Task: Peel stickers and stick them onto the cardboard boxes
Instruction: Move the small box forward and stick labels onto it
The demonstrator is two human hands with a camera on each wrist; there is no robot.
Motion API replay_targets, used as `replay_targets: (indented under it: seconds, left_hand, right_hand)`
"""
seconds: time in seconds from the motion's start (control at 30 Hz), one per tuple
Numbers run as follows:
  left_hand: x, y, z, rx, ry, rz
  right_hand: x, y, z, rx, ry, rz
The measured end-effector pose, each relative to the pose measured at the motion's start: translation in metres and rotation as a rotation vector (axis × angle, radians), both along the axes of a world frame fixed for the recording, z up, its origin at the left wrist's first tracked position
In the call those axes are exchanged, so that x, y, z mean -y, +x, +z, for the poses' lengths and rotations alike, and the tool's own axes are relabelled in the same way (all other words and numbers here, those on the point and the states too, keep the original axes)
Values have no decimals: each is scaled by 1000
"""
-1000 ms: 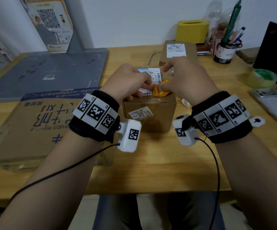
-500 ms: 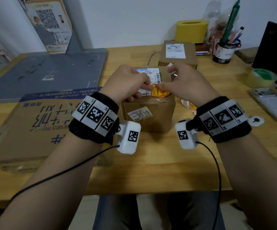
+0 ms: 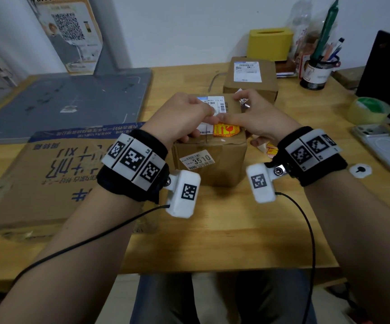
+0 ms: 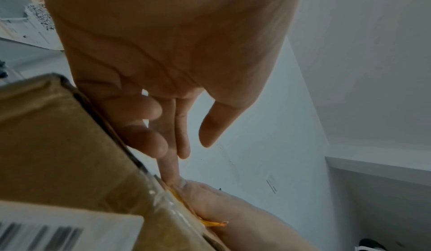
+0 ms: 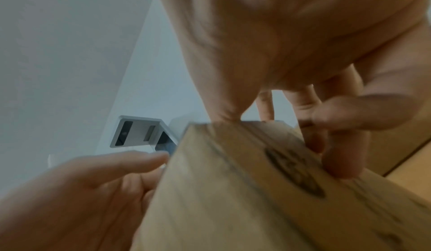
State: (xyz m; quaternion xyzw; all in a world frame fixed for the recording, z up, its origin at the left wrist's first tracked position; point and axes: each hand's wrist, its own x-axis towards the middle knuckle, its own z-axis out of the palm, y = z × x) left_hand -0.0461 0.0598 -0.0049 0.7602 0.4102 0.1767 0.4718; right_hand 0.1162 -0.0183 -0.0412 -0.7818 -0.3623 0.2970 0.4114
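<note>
A small brown cardboard box (image 3: 222,160) stands mid-table, with white shipping labels on its top and front. An orange-yellow sticker (image 3: 226,130) lies flat on its top near the front edge. My left hand (image 3: 209,114) rests over the box's left side, with its straight index fingertip (image 4: 170,177) pressing at the sticker's edge (image 4: 210,222). My right hand (image 3: 231,108) lies over the right side. Its thumb (image 3: 222,118) presses the sticker's upper edge, and its fingers drape over the far right corner (image 5: 338,162). A second small labelled box (image 3: 250,76) stands behind.
More orange stickers (image 3: 271,149) lie on the table by my right wrist. A large flattened carton (image 3: 49,178) and a grey mat (image 3: 60,101) fill the left side. To the right are a tape roll (image 3: 369,111), a phone (image 3: 385,148), a pen cup (image 3: 317,71) and a yellow box (image 3: 270,44).
One second ago the sticker stood lifted between both hands' fingertips. It now lies flat on the box top, and my right thumb has come down onto it.
</note>
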Motion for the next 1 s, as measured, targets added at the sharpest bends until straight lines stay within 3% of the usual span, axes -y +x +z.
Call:
replay_targets:
  seconds: [0.43,1.0]
  left_hand:
    - [2,-2,0,-10,42,-18]
    - [1,-5,-4,-10,55,-20]
  right_hand:
    - [14,22,4,-114,19,58]
    - [25,20,-3,-79,5,198]
